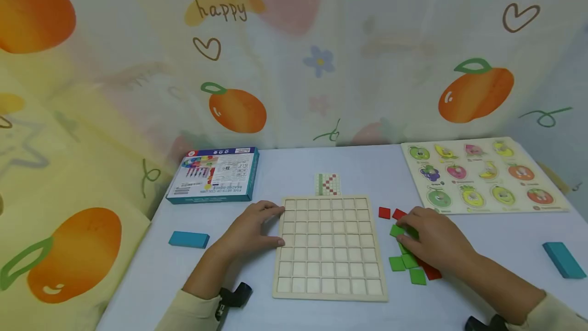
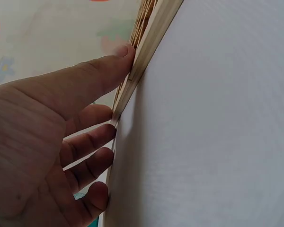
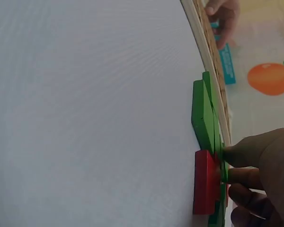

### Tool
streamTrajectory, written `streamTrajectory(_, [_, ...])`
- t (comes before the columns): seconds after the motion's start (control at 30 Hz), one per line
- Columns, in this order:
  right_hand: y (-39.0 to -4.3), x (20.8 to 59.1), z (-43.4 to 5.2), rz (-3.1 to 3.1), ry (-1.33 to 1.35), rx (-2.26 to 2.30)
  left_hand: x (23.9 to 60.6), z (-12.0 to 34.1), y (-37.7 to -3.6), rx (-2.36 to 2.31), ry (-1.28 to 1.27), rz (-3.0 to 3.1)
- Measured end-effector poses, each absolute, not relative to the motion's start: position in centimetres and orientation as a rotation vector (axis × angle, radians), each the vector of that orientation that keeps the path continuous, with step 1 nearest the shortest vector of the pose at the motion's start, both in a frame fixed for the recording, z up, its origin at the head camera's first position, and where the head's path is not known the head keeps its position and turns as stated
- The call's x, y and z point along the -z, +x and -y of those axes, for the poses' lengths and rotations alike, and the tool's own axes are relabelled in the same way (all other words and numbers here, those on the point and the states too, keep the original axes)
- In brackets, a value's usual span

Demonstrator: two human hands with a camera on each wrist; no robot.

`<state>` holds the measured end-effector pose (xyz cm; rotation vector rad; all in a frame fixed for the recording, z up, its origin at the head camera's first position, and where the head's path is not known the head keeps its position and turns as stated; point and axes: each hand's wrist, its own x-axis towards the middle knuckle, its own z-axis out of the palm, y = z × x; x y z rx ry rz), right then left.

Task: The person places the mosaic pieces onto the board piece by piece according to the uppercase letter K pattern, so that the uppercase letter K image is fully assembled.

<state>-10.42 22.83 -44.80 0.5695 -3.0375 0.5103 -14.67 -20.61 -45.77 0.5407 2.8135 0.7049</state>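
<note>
Your left hand (image 1: 251,229) rests relaxed, fingertips touching the wooden grid board (image 1: 328,247) at its 9 o'clock edge, mid-counter (image 1: 294,172). Your right hand (image 1: 429,241), at the board's 3 o'clock, pinches a green tile (image 1: 397,230) among scattered red and green tiles (image 1: 409,262).

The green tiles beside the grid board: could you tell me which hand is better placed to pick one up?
The right hand: it rests on the green tiles. The left hand touches the grid board at its far edge.
</note>
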Motion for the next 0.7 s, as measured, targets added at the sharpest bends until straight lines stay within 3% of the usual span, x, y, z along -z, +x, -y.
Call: streamTrajectory(0.7, [-11.2,44.1,-21.4,3.067,0.480,-0.878,46.4,21.1,-14.8,-0.772,0.566,-2.793])
